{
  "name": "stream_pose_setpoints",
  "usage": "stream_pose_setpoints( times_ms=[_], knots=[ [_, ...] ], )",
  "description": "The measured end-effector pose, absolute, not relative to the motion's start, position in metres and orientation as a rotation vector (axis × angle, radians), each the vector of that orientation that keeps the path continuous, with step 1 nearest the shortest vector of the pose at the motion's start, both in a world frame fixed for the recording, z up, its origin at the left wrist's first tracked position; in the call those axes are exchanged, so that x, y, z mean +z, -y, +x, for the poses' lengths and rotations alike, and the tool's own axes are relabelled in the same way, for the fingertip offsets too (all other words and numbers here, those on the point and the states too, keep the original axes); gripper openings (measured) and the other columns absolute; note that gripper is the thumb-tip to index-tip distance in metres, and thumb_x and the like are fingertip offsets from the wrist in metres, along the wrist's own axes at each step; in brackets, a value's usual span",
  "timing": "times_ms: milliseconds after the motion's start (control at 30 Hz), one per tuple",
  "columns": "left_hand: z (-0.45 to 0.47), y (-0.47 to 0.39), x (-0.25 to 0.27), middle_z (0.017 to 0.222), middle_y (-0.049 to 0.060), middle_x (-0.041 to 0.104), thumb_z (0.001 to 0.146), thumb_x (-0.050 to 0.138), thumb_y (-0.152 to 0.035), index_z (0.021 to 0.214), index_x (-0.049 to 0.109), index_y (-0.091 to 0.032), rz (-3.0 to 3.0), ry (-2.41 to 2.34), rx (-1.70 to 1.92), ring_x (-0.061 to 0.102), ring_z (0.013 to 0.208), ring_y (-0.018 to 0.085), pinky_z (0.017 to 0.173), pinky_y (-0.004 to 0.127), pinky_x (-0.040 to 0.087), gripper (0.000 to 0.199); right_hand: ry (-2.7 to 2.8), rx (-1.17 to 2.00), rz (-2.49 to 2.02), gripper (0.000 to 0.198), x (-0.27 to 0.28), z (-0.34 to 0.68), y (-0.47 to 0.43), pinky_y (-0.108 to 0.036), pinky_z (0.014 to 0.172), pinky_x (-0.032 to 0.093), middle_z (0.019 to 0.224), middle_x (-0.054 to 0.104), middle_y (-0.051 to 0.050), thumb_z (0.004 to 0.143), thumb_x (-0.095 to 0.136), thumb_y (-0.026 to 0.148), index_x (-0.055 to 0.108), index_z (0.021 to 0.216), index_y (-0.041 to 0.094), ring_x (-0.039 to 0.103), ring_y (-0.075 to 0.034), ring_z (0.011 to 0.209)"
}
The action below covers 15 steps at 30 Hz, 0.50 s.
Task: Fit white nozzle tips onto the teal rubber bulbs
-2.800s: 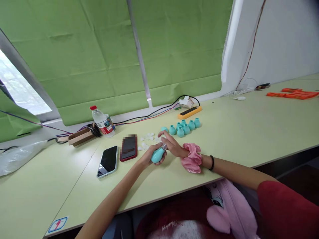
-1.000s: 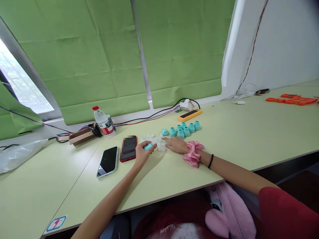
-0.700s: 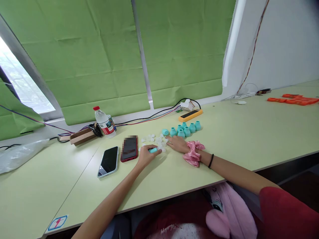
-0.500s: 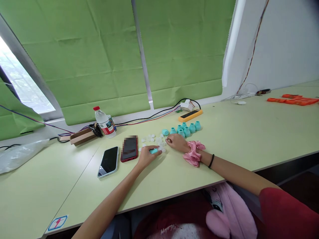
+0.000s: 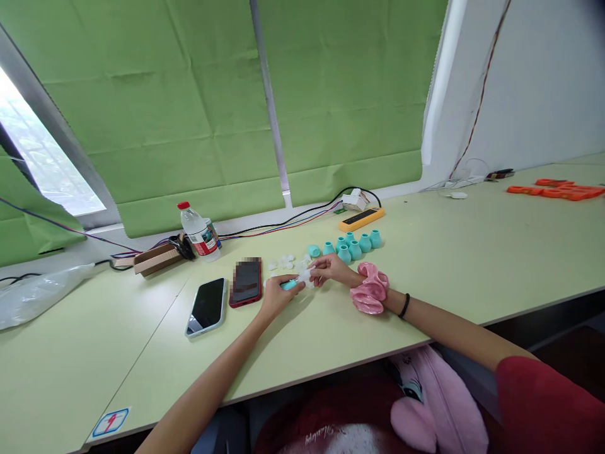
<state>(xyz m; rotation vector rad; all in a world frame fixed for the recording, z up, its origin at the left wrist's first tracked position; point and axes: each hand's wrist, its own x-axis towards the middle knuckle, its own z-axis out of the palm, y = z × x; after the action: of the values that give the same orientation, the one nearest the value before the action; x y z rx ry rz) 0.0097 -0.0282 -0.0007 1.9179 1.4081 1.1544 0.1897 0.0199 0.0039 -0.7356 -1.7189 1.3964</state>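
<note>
My left hand is closed around a small turquoise vase-shaped piece, held tilted just above the table. Facing it, my right hand pinches a small translucent white piece close to the turquoise one's end; whether the two touch I cannot tell. Behind my hands lie several loose translucent white pieces. More turquoise vase-shaped pieces stand in a cluster beyond my right hand, and one turquoise piece lies on its side at the cluster's left.
Two phones, one white-edged and one red-cased, lie left of my hands. A bottle, an open cardboard box and cables line the back. A yellow-and-black bar lies behind the cluster. Orange parts are far right.
My right hand has moved slightly left and turned, bringing a white piece near the turquoise piece in my left hand. The left hand has tilted its piece a little.
</note>
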Motion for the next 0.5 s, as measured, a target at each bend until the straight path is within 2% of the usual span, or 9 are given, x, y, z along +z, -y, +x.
stream_pose_setpoints(
  times_ms=[133,300,500],
  knots=[
    [0.009,0.032,0.001,0.064,0.003,0.065,0.062,0.058,-0.038,0.091,0.064,-0.014,1.967,-1.384,1.155,0.055,0.054,0.014,0.050,0.022,0.042,0.038,1.727,1.564,-0.709,0.041,0.008,0.194,-0.019,-0.028,0.053,0.051,0.062,0.063,-0.006,0.054,0.069,0.035,0.059,0.082,0.007,0.060,-0.016,0.055],
    [0.011,0.036,0.000,0.087,0.006,0.066,0.065,0.057,-0.037,0.091,0.064,-0.016,2.074,-1.407,1.223,0.059,0.076,0.020,0.070,0.028,0.044,0.034,1.711,1.622,-0.691,0.035,0.009,0.195,-0.019,-0.029,0.058,0.051,0.065,0.063,-0.007,0.058,0.067,0.038,0.059,0.074,0.007,0.061,-0.017,0.060],
    [0.013,0.041,0.006,0.087,0.007,0.066,0.065,0.058,-0.037,0.089,0.065,-0.017,2.072,-1.401,1.251,0.060,0.077,0.022,0.070,0.029,0.045,0.032,1.628,1.725,-0.627,0.034,0.006,0.193,-0.020,-0.028,0.060,0.051,0.067,0.064,-0.008,0.061,0.065,0.038,0.059,0.073,0.007,0.062,-0.016,0.062]
  ],
)
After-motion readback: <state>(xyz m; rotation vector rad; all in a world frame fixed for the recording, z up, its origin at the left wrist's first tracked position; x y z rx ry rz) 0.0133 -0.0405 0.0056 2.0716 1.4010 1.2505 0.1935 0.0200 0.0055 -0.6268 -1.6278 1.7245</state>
